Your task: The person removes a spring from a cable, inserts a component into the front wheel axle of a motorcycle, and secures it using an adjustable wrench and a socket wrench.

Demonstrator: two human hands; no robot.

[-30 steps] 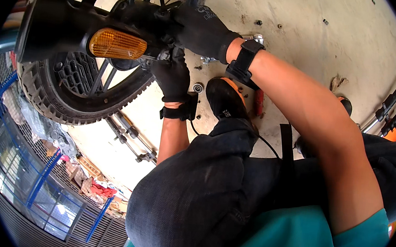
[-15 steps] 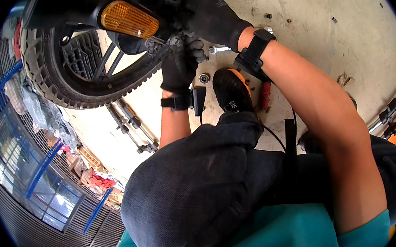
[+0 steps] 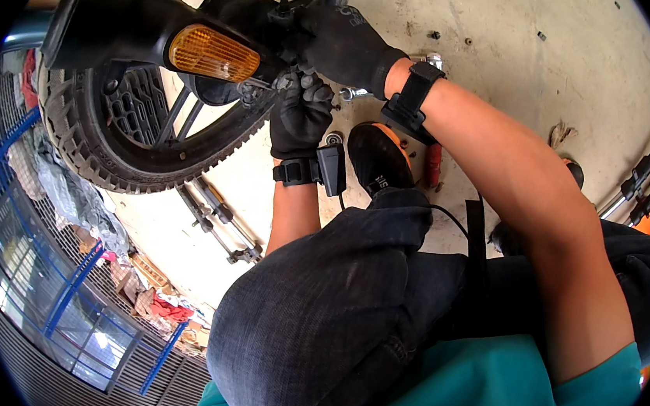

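Note:
Both my hands wear black gloves and work close together at the dark hub area of a motorcycle wheel. My left hand (image 3: 302, 118) has its fingers curled in beside the end of a thin metal rod under the orange reflector lens (image 3: 214, 53); whatever they pinch is hidden. Just above it, my right hand (image 3: 352, 45) reaches in from the right against the black part (image 3: 257, 16). Its fingers merge with the dark parts, so their grip is not visible. The knobbly black tyre (image 3: 136, 173) curves below and left of the hands.
A metal socket tool (image 3: 355, 94) lies on the floor beside my right wrist. Near my shoe (image 3: 380, 153) are a round metal part (image 3: 335, 138) and a red-handled tool (image 3: 432, 166). Long metal tubes (image 3: 218, 212) lie below the tyre. Small dark nuts (image 3: 435, 35) are scattered at the upper right.
The whole view has shifted slightly, with the wheel and my left hand sitting a little lower. Both hands stay at the same spot on the motorcycle, with only small finger movement.

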